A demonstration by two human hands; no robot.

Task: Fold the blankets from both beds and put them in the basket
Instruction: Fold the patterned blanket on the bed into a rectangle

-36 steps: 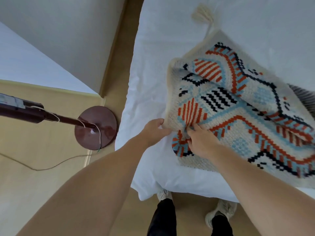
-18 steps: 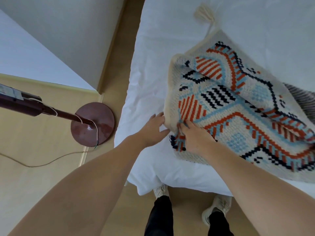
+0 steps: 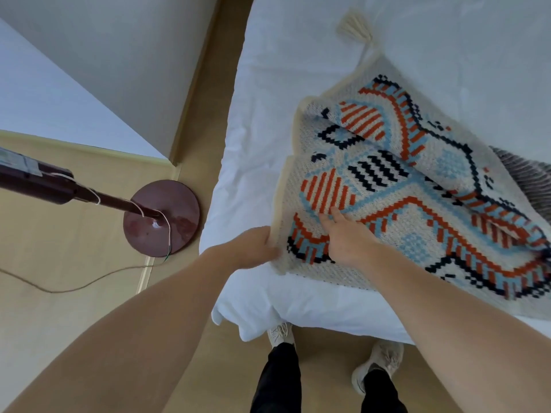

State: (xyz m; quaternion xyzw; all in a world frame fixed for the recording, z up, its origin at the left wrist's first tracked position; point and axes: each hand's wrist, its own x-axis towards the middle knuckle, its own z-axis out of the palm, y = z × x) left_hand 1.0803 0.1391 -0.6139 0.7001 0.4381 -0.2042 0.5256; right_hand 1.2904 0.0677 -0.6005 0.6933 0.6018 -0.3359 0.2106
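Across the right side of my feed runs the bed (image 3: 298,55), covered in a white sheet, with its near corner hanging over the tan floor (image 3: 74,308). On the bed lies the blanket (image 3: 432,210), a cream knit patterned in orange, light blue and navy. It is folded over on itself, with the upper layer rumpled and lifted along the far side. A grey striped fabric (image 3: 524,174) shows at the blanket's right edge, though I cannot tell what it is. On the floor to the left of the bed stands a floor lamp, its round maroon base (image 3: 162,217) near the mattress and its pole leaning out of view.

My left hand (image 3: 247,248) is at the blanket's near left edge, with its fingers (image 3: 264,234) curled round that edge and gripping it. The spot is blurred. My right hand (image 3: 348,236) rests on top of the blanket just beside the left one. Its palm is down and its fingers (image 3: 337,214) are held fairly straight, pressing on the orange striped patch and holding nothing.

A cream tassel (image 3: 353,26) lies on the sheet at the blanket's far corner. A thin cord (image 3: 89,283) trails from the base across the floor.
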